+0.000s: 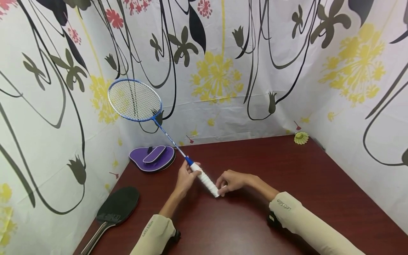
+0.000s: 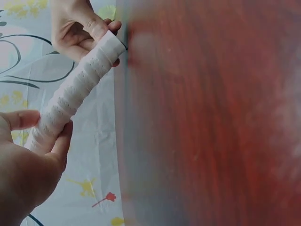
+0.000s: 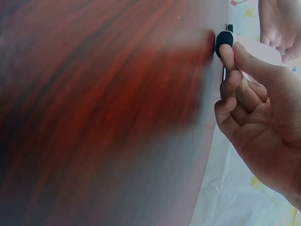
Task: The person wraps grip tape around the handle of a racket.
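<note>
A blue and white badminton racket (image 1: 204, 177) is held up at a slant in the head view, its strung head at the upper left and its white-wrapped handle at the lower right. My left hand (image 1: 186, 179) grips the upper handle, just below the blue cone, with thumb and fingers on either side. At the butt end, my right hand (image 1: 234, 181) pinches the handle between thumb and index finger. The right wrist view shows the black butt cap (image 3: 225, 43) right at those fingertips, the other fingers curled below. Spiral wrapping on the white grip (image 2: 75, 89) shows in the left wrist view.
A black table tennis paddle (image 1: 119, 205) lies on the dark red table (image 1: 220, 226) at the left. Behind it is a purple paddle case (image 1: 135, 156). A yellow-green shuttlecock (image 1: 301, 138) sits at the far right corner. Flower-patterned sheeting (image 1: 271, 42) walls the table.
</note>
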The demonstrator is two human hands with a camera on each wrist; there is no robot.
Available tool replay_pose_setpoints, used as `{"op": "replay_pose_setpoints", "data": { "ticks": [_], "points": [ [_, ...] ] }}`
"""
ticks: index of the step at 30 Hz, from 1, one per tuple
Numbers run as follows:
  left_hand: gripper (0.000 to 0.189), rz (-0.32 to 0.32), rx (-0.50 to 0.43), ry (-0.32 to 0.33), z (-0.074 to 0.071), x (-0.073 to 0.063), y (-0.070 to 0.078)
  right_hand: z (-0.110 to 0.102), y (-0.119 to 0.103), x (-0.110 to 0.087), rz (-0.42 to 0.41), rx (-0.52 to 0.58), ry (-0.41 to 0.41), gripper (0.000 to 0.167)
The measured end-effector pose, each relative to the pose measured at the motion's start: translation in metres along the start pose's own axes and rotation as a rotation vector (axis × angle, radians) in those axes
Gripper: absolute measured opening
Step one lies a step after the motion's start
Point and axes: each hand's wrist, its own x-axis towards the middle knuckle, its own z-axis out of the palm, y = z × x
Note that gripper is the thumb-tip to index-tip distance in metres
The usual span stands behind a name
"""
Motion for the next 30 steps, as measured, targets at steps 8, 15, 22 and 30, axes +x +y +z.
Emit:
{"op": "replay_pose_setpoints", "data": {
  "ticks": [8, 15, 22, 30],
  "points": [
    [0.089, 0.022, 0.11, 0.065, 0.008, -0.004, -0.001, -0.002, 0.003, -0.001, -0.027, -0.039, 0.038, 0.01],
    [0.083, 0.026, 0.085, 0.056, 0.009, -0.003, 0.002, -0.007, 0.008, -0.008, -0.064, 0.036, -0.007, 0.012],
    [0.063, -0.027, -0.021, -0.012, 0.004, -0.002, -0.001, -0.006, 0.005, -0.011, -0.036, 0.089, -0.027, 0.019],
    [0.082, -0.051, -0.051, -0.047, 0.003, -0.006, 0.003, -0.001, 0.005, -0.007, -0.024, 0.049, -0.035, 0.013]
  ]
}}
